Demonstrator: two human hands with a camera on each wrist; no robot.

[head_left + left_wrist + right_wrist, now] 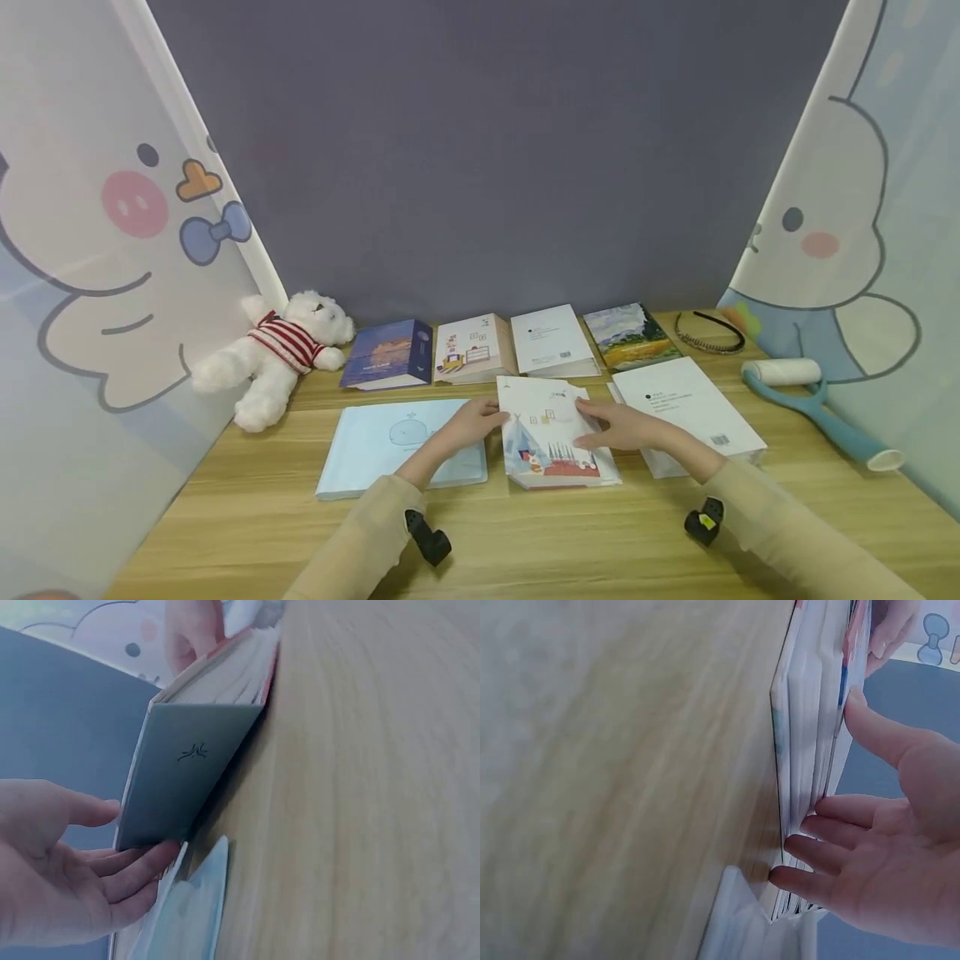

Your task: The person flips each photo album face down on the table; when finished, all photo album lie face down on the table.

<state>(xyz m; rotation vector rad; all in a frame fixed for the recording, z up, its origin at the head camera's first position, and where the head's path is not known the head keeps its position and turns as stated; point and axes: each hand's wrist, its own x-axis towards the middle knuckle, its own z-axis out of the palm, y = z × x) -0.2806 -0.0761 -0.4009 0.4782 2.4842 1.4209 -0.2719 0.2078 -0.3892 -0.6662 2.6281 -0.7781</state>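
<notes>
A thick book with a tent and small figures drawn on its white cover lies in the middle of the table. My left hand holds it along the left side, thumb at the cover's edge. In the left wrist view, the fingers reach the far end of the pale spine, which bears a small dark mark. On the opposite side my right hand grips the book, thumb on the cover. Its fingertips lie against the page edges in the right wrist view.
A light blue whale book lies left, a white book right. Behind are a blue book, a room-picture book, a white book and a landscape book. A teddy bear, headband and lint roller flank them.
</notes>
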